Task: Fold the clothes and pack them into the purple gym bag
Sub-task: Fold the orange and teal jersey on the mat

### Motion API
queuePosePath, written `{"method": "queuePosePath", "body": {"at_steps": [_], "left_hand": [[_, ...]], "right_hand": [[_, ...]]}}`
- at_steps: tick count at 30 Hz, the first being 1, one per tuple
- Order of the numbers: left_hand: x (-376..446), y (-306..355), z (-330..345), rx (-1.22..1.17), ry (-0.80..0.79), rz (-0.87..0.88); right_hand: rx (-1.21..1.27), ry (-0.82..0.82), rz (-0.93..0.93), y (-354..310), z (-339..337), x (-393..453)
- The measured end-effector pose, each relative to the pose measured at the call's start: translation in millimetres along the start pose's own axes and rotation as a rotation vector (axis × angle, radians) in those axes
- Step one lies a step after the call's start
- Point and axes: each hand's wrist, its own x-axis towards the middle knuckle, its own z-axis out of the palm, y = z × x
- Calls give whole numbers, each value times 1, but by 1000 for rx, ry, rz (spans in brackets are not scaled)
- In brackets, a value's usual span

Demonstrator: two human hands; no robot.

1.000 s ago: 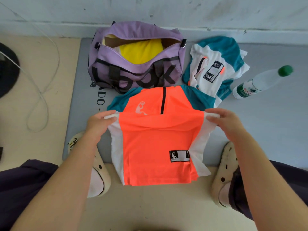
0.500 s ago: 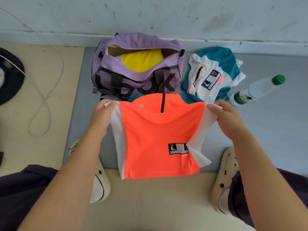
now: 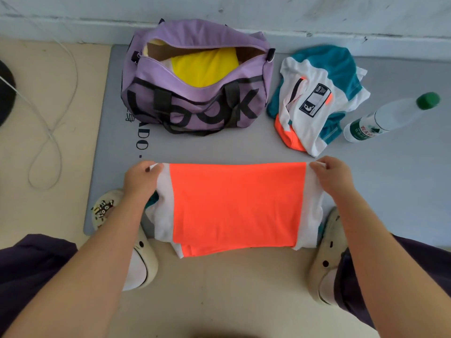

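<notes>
The left hand (image 3: 141, 179) and right hand (image 3: 334, 176) each pinch a far corner of the orange shirt (image 3: 238, 206), probably to keep its fold flat and even. It lies at the gray mat's (image 3: 390, 191) near edge. Past it the purple gym bag (image 3: 195, 93) sits unzipped, ready for clothes, with a crumpled white and teal shirt (image 3: 314, 98) beside it.

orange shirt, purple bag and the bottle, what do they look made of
Orange shirt: likely thin, smooth synthetic sports knit; it hangs flat with a slight sheen.
Purple bag: probably woven nylon or polyester, matte, with soft sagging walls and black webbing straps.
Bottle: clear plastic, by its see-through body, green cap and printed label.
</notes>
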Motion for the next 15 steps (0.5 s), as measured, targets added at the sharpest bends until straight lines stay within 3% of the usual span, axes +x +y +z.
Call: {"method": "queuePosePath", "body": {"at_steps": [5,8,11,15], "left_hand": [[17,6,12,256,-5,91],[19,22,25,383,-22,312],[15,41,46,393,-171,515],[17,45,68,477,-298,477]], "right_hand": [[-226,13,-35,-9,17,10],[-455,110,-264,-22,34,10],[-380,-18,-429,-36,56,9],[-423,-219,-414,-38,77,12]]}}
